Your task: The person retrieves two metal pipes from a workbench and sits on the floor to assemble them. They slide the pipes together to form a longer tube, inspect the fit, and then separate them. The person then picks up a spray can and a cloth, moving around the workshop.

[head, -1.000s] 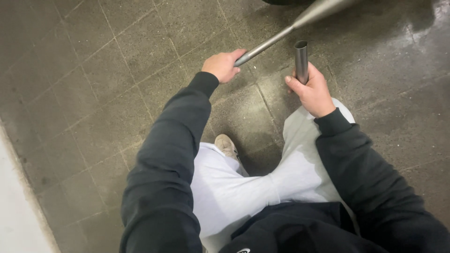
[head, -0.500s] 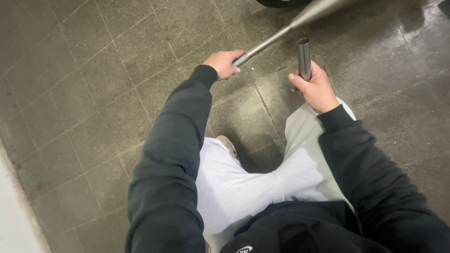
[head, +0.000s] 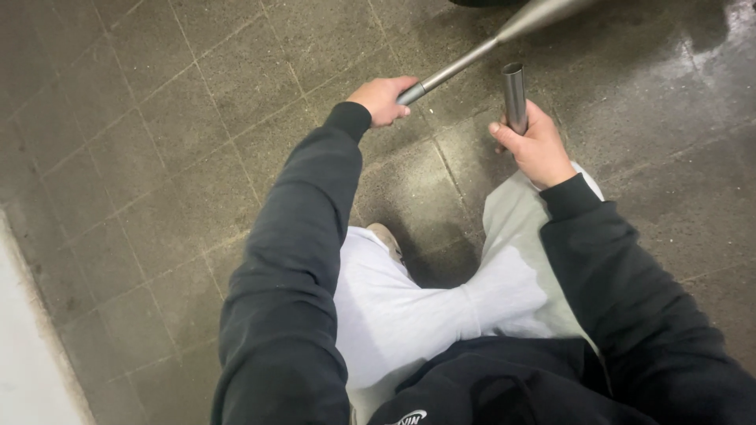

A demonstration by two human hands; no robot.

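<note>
My left hand (head: 383,100) grips the thin end of a long grey metal bar (head: 472,57) that slants up to the right and widens near the top edge, where its far end leaves the picture. My right hand (head: 537,148) holds a short hollow steel tube (head: 514,96) upright, its open end facing up, just right of the bar. The tube and the bar are close but apart. Both arms wear dark sleeves. Below them are my light grey trousers (head: 441,307) and the toe of one shoe (head: 386,238).
Grey tiled floor (head: 157,157) lies all around, wet and shiny at the upper right (head: 677,71). A pale raised edge (head: 24,346) runs along the lower left. A dark object (head: 480,3) shows at the top edge.
Both hands have held their grips. The view has shifted slightly, and the tube stands a little more upright beside the bar.
</note>
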